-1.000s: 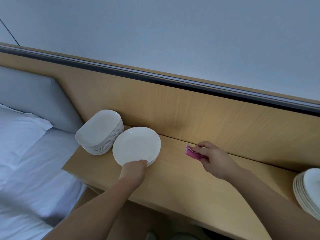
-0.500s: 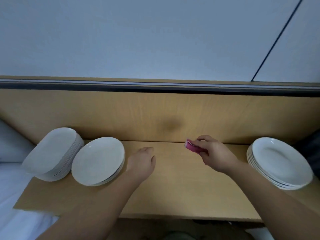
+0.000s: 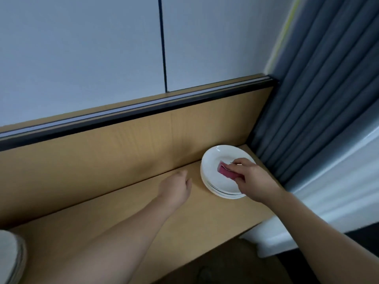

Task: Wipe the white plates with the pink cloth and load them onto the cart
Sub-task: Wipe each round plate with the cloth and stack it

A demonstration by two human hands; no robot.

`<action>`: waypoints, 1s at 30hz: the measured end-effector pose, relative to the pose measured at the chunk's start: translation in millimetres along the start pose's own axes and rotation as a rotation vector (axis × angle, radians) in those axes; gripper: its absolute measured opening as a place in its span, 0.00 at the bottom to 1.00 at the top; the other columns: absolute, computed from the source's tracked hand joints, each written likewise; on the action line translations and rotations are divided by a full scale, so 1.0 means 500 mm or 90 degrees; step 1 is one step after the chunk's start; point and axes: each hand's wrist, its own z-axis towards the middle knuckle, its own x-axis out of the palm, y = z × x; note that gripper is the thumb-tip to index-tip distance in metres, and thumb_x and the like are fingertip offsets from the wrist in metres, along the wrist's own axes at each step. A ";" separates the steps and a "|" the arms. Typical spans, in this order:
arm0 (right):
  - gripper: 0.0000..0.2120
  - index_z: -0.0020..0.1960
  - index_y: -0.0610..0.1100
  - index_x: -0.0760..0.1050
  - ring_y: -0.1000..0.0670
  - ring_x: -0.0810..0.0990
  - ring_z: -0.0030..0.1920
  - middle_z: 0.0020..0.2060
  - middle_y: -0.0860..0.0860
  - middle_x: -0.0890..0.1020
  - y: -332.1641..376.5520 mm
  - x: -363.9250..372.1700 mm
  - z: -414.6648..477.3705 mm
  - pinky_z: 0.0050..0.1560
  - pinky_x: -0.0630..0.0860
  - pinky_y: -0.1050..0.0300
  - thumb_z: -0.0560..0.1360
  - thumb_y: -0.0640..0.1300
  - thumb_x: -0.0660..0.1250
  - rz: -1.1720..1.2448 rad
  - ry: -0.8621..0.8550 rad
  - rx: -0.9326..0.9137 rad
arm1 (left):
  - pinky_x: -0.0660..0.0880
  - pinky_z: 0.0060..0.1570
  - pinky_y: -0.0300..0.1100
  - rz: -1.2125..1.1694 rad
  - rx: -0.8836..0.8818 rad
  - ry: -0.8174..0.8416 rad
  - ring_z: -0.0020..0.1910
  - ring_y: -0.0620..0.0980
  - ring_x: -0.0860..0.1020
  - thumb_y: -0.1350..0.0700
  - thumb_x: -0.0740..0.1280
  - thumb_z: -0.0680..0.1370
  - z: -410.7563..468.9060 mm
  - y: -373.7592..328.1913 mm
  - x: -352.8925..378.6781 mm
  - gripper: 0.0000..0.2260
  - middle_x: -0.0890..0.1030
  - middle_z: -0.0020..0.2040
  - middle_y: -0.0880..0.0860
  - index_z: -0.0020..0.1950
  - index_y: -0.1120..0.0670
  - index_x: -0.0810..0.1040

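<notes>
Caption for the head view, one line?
Right hand holds a folded pink cloth on the stack of round white plates on the wooden ledge; empty left hand beside it.

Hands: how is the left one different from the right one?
The right hand grips the pink cloth; the left hand holds nothing, its fingers loosely curled. The right hand is over the top white plate of the stack, cloth on it; the left hand is beside the stack, over the wooden shelf. Both are bare and reach forward.
</notes>
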 end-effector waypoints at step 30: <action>0.24 0.69 0.51 0.73 0.52 0.73 0.59 0.63 0.54 0.74 -0.157 -0.068 0.083 0.56 0.71 0.62 0.77 0.34 0.63 0.054 0.014 -0.018 | 0.63 0.27 0.41 -0.269 -0.270 0.054 0.34 0.47 0.70 0.63 0.57 0.79 0.156 -0.145 0.071 0.03 0.71 0.38 0.50 0.52 0.58 0.64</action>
